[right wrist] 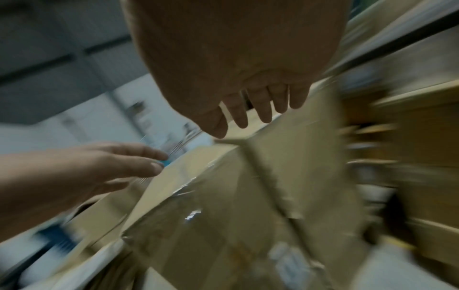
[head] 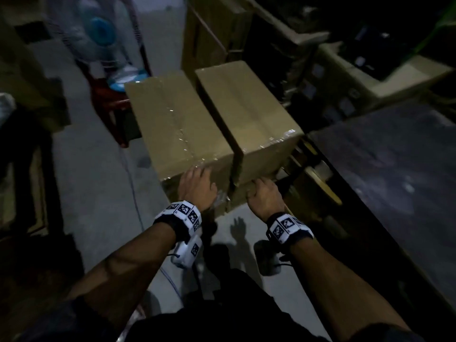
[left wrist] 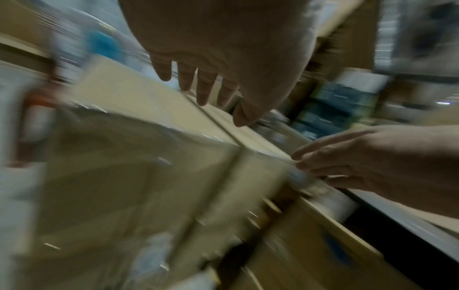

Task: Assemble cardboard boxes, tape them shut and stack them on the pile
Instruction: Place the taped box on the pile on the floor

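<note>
white marker-printed wristbands (head: 181,213), bare forearms

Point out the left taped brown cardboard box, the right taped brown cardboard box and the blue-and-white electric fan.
Left taped brown cardboard box (head: 177,124): head view, top face beside the tape seam.
Right taped brown cardboard box (head: 249,104): head view, middle of the top face.
Blue-and-white electric fan (head: 102,30): head view, blue hub.

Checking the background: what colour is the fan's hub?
Bright blue; the fan shows best in the head view.
</note>
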A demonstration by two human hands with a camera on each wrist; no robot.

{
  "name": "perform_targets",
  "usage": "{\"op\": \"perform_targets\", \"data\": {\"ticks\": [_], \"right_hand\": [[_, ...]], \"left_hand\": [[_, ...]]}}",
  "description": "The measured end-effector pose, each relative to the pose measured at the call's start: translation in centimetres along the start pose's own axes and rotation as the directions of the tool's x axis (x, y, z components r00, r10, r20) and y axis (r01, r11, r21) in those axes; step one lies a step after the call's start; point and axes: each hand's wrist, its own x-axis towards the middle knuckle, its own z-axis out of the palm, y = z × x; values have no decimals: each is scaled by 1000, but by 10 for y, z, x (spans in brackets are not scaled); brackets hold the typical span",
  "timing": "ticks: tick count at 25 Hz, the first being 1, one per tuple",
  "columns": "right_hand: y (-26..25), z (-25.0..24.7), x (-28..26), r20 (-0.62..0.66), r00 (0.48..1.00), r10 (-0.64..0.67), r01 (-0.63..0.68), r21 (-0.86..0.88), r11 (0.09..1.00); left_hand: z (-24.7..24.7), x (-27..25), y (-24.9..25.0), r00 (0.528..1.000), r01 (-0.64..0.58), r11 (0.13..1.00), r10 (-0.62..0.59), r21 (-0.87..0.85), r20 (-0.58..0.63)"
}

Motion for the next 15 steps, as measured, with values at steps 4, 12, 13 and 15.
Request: {"op": "perform_targets", "data": {"ticks": [4, 12, 13, 15], "right_hand": [[63, 5, -143, -107, 956, 273, -260, 121, 958], [191, 47, -394, -149, 627, 764, -666, 407, 626], [207, 54, -426, -153, 572, 806, -688, 445, 573], [235, 60, -485, -157, 472, 868, -712, 513, 480]], "left_hand": [[26, -84, 77, 964, -262, 965, 262, 1, 37], [87, -250, 234, 684, -719, 694, 705, 15, 188], [96, -271, 257, 625, -772, 635, 753, 21, 204], [115, -311, 303, 513, -852, 524, 828, 15, 225]]}}
